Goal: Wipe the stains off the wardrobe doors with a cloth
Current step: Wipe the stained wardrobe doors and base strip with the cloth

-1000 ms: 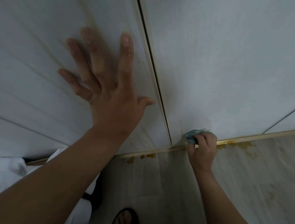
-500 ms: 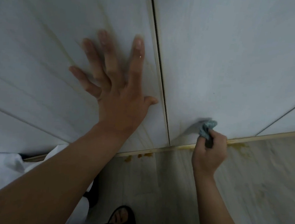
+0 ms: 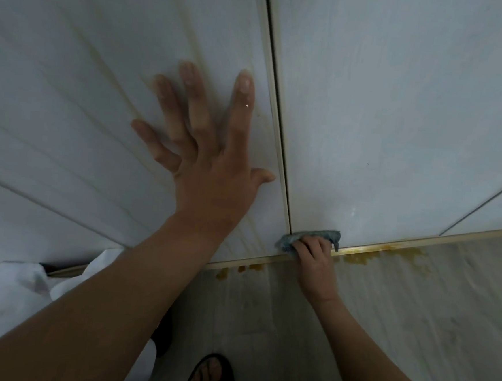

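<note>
**Q:** What is carrying everything here?

**A:** The pale, wood-grained floor [image 3: 263, 326] is filling the lower half of the view. I am standing on it, and my foot in its black sandal [image 3: 213, 373] is showing at the bottom edge.

**Q:** What is lying directly on it?

**A:** An amber patch [image 3: 358, 259] is spreading against the tan strip [image 3: 450, 238] at the foot of the wardrobe [image 3: 400, 112]. Smaller amber drops [image 3: 255, 267] are sitting further left, just beside the same strip.
</note>
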Tool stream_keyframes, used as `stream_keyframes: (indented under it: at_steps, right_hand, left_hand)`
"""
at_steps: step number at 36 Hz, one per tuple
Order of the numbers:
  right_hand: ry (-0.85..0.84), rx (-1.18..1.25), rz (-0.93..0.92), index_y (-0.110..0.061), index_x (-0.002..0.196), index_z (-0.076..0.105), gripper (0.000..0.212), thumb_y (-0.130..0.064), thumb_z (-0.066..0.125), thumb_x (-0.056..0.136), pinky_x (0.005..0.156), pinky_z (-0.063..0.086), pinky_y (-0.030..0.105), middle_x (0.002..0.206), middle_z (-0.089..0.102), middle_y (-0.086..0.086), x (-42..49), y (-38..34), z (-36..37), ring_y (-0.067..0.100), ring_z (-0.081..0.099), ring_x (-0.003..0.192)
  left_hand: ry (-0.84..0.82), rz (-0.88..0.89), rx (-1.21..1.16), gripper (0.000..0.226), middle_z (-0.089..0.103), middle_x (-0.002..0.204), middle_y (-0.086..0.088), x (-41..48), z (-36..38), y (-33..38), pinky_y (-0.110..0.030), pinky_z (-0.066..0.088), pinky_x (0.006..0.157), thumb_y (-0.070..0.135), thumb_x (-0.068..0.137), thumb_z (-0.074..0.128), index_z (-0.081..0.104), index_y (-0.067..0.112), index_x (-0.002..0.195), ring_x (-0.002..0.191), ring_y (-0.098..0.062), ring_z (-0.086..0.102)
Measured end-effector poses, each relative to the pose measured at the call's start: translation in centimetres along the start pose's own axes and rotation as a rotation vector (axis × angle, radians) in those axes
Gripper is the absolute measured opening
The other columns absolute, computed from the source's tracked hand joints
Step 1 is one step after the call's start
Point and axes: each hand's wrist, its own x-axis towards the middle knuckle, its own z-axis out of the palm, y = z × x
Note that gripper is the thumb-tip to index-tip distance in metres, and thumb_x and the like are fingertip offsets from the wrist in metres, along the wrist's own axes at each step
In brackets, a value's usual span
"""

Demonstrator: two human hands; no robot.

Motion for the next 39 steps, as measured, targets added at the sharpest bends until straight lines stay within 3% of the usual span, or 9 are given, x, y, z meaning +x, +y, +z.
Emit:
stream_keyframes:
  at_steps: [10,13,18,22,25,30,33,36,39]
  right_hand:
    - [0.214,0.065,0.046,0.003,0.103,0.074,0.019,0.0,0.066,0.085,0.095,0.044,0.038,0.105,0.066,0.017,2.8,-2.9,-2.4,0.032,0.054,0.101]
    - [0.09,0.056,0.067,0.001,0.094,0.074,0.017,-0.006,0.061,0.085,0.087,0.048,0.039,0.1,0.066,0.015,1.5,-1.3,-0.9,0.029,0.052,0.097]
    - [-0.163,0.07,0.312,-0.001,0.098,0.075,0.028,0.004,0.079,0.07,0.074,0.058,0.049,0.1,0.065,0.013,-1.7,1.8,0.6,0.024,0.048,0.1]
    - [0.034,0.115,0.33,0.001,0.101,0.074,0.023,0.002,0.073,0.079,0.093,0.048,0.035,0.103,0.065,0.014,-0.6,0.0,-0.7,0.032,0.056,0.101]
    - [0.193,0.138,0.306,0.002,0.103,0.073,0.023,-0.002,0.07,0.081,0.097,0.041,0.028,0.106,0.066,0.014,0.6,-1.6,-1.4,0.028,0.055,0.103]
    - [0.208,0.116,0.309,0.0,0.093,0.072,0.018,0.0,0.071,0.075,0.089,0.043,0.031,0.098,0.065,0.015,0.1,-1.0,0.9,0.026,0.053,0.097]
    - [0.01,0.106,0.467,0.0,0.09,0.073,0.021,0.009,0.074,0.071,0.088,0.051,0.037,0.096,0.065,0.014,-1.7,0.4,3.3,0.028,0.055,0.096]
    - [-0.141,0.215,0.634,-0.002,0.097,0.077,0.028,0.011,0.068,0.075,0.093,0.051,0.034,0.098,0.07,0.014,-2.7,1.9,3.3,0.034,0.062,0.098]
    - [-0.028,0.315,1.042,-0.01,0.106,0.078,0.029,0.001,0.066,0.082,0.088,0.053,0.034,0.1,0.074,0.012,-2.8,5.5,2.3,0.032,0.068,0.095]
  left_hand:
    - [-0.019,-0.002,0.045,0.132,0.023,0.153,-0.048,0.1,0.1,0.2,-0.089,0.011,0.101,0.08,0.06,0.066,0.001,0.02,0.159,0.138,-0.074,0.021]
    - [-0.045,-0.016,0.006,0.134,0.018,0.154,-0.048,0.1,0.2,0.0,-0.091,0.012,0.102,0.082,0.064,0.059,-0.012,0.024,0.161,0.14,-0.073,0.017]
    - [-0.037,-0.004,0.024,0.126,0.024,0.15,-0.051,0.1,0.0,0.3,-0.092,0.011,0.099,0.086,0.064,0.059,0.008,0.017,0.157,0.136,-0.076,0.021]
    - [-0.056,-0.001,0.03,0.127,0.021,0.152,-0.05,0.1,0.3,-0.3,-0.091,0.011,0.101,0.085,0.065,0.056,-0.003,0.022,0.158,0.139,-0.074,0.018]
    - [-0.147,-0.019,-0.048,0.127,0.01,0.161,-0.041,0.1,0.6,-0.7,-0.088,0.016,0.104,0.087,0.068,0.046,-0.03,0.033,0.155,0.147,-0.067,0.006]
    - [-0.137,-0.007,-0.039,0.125,0.011,0.158,-0.045,-0.1,0.4,-0.6,-0.09,0.013,0.102,0.08,0.068,0.054,-0.02,0.031,0.157,0.144,-0.071,0.007]
    - [-0.13,0.002,-0.005,0.133,0.011,0.157,-0.046,-0.2,0.5,-0.8,-0.091,0.008,0.102,0.081,0.067,0.064,-0.019,0.029,0.157,0.143,-0.072,0.008]
    - [-0.211,0.006,-0.057,0.131,0.003,0.166,-0.033,0.0,0.9,-1.6,-0.085,0.017,0.107,0.087,0.069,0.052,-0.041,0.04,0.149,0.151,-0.061,0.001]
    - [-0.204,-0.02,-0.065,0.133,0.004,0.166,-0.034,0.0,0.7,-1.4,-0.087,0.017,0.105,0.087,0.068,0.054,-0.037,0.037,0.152,0.15,-0.062,0.003]
